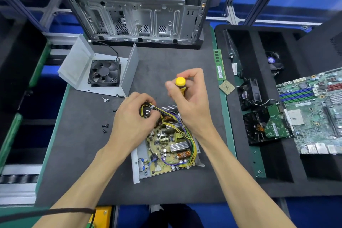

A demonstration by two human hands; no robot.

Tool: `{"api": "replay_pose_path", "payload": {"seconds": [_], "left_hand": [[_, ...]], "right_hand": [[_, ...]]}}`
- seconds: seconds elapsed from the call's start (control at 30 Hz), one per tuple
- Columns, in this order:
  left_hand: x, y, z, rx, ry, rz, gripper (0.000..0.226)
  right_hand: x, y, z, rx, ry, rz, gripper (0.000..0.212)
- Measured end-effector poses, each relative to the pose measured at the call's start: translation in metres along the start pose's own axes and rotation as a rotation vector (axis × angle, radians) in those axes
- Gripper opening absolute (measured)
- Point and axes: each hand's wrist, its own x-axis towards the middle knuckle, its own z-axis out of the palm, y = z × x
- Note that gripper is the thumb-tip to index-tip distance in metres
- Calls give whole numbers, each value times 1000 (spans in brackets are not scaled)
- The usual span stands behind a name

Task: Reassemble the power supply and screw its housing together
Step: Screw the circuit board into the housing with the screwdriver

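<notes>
So we're mid-reassembly here: the power supply board sits in its open metal base tray in the middle of the dark mat, and the lid isn't on yet. Our right hand has its fingers curled tight round the yellow-capped screwdriver, held upright with the shaft going down toward the far end of the board — the tip is hidden behind the hand, so we can't say which screw it's on. Our left hand pinches the wire bundle and pulls it aside, most likely just to keep the cables out of the driver's way. The other half of the housing, the cover with the fan, lies open-side up at the back left, well apart from the base, waiting its turn we'd guess. A few loose screws sit on the mat left of the base, handy for closing up. Over on the right, the black foam tray holds a motherboard in one compartment, with a small cooler fan and a hard drive beside it.
</notes>
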Motion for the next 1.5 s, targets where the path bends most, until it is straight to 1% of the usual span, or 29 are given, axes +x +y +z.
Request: {"api": "replay_pose_path", "payload": {"seconds": [0.03, 0.1, 0.13, 0.17, 0.2, 0.3, 0.33, 0.4, 0.43, 0.53, 0.57, 0.63, 0.73, 0.77, 0.83, 0.87, 0.9, 0.93, 0.97, 1.0, 1.03, 1.1, 1.17, 1.2, 1.27, 1.33, 1.43, 1.5], "left_hand": [[0, -1, 0, -2, 1, -4, 15], [0, -2, 1, -13, 2, -8, 15], [0, -2, 1, -18, 0, -9, 14], [1, -3, 1, -20, -2, -5, 14], [1, -3, 2, -19, -5, 0, 14], [2, -7, 2, -60, -12, 10, 10], [2, -8, 2, -114, -13, 3, 16], [1, -12, 1, -259, -15, -33, 31], [1, -13, 1, -327, -7, -53, 34], [0, -20, 4, -481, 43, -101, 35], [0, -22, 5, -511, 53, -105, 37], [1, -24, 7, -547, 61, -102, 40], [7, -23, 6, -585, 59, -95, 39], [11, -23, 6, -600, 53, -100, 39], [19, -22, 6, -626, 33, -118, 42], [22, -23, 6, -645, 26, -133, 42], [25, -24, 7, -667, 22, -149, 41], [27, -26, 7, -686, 20, -165, 40], [29, -28, 8, -694, 19, -177, 40], [30, -30, 9, -694, 15, -183, 40], [31, -32, 9, -692, 10, -185, 41], [31, -34, 11, -693, 9, -188, 41], [32, -34, 12, -704, 9, -190, 42], [33, -34, 13, -708, 9, -193, 44], [34, -36, 13, -698, 9, -200, 46], [33, -38, 13, -656, 4, -190, 45], [31, -41, 11, -595, -4, -180, 44], [30, -41, 9, -552, -11, -171, 46]], "right_hand": [[0, 0, -2, -7, -23, -2, 12], [1, 1, -6, -34, -65, -20, 28], [2, 1, -6, -42, -67, -14, 33], [2, 2, -6, -45, -56, -16, 33], [2, 1, -5, -48, -39, -14, 30], [1, 0, -1, -19, -19, -13, 9], [1, -1, 0, -4, -5, -9, 7], [0, -3, 0, -3, 20, -6, 10], [0, -3, -2, -15, 4, -14, 9], [0, -2, -4, -63, -49, -16, 33], [0, -2, -4, -69, -43, -10, 35], [0, -3, -3, -68, -13, -9, 28], [-2, -4, 0, -13, 9, -20, 7], [-3, -4, 0, -6, 22, -24, 5], [-4, -3, -1, -16, 59, -22, 8], [-5, -2, -3, -19, 56, -33, 2], [-5, -2, -3, -29, 50, -40, 9], [-6, -1, -4, -44, 36, -52, 21], [-6, 0, -4, -57, 22, -45, 29], [-6, 1, -5, -70, 21, -44, 33], [-6, 0, -4, -72, 31, -37, 32], [-5, 0, -3, -60, 60, -31, 22], [-5, 0, -1, -11, 83, -42, 7], [-5, 0, -1, 17, 94, -41, 6], [-6, -1, 0, 0, 133, -33, 14], [-6, 0, -3, -19, 115, -38, 8], [-6, 4, -6, -47, 65, -46, 33], [-5, 3, -5, -62, 74, -40, 32]]}}
